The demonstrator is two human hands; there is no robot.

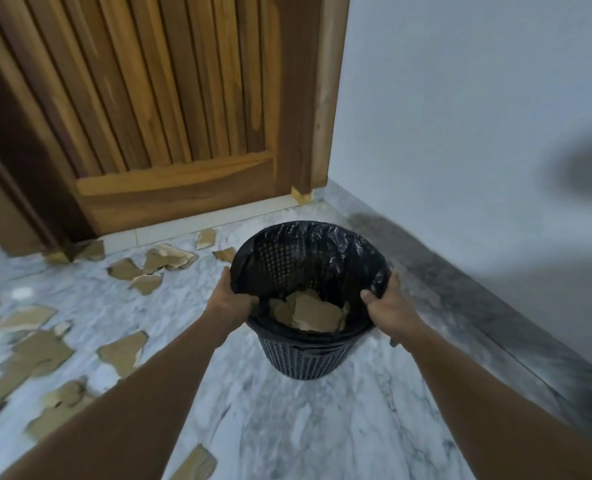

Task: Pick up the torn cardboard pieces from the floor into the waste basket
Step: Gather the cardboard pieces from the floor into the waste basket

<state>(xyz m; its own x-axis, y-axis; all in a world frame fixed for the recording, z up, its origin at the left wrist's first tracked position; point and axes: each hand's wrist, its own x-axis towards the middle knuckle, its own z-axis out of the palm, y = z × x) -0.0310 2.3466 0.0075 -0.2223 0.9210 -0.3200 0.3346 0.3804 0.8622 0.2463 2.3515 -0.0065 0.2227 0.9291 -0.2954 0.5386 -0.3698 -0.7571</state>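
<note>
A dark mesh waste basket (305, 362) lined with a black plastic bag stands on the marble floor in the middle of the view. My left hand (233, 299) grips its left rim and my right hand (391, 306) grips its right rim. Several torn brown cardboard pieces (313, 311) lie inside at the bottom. More torn cardboard pieces are scattered on the floor to the left, some near the door (169, 259), some at the left edge (34, 355), and one piece (197, 464) near the bottom.
A wooden door (169, 133) with a threshold is at the back. A pale wall (478, 133) with a dark skirting runs along the right side. White-grey marble floor (287, 427) lies in front of the basket.
</note>
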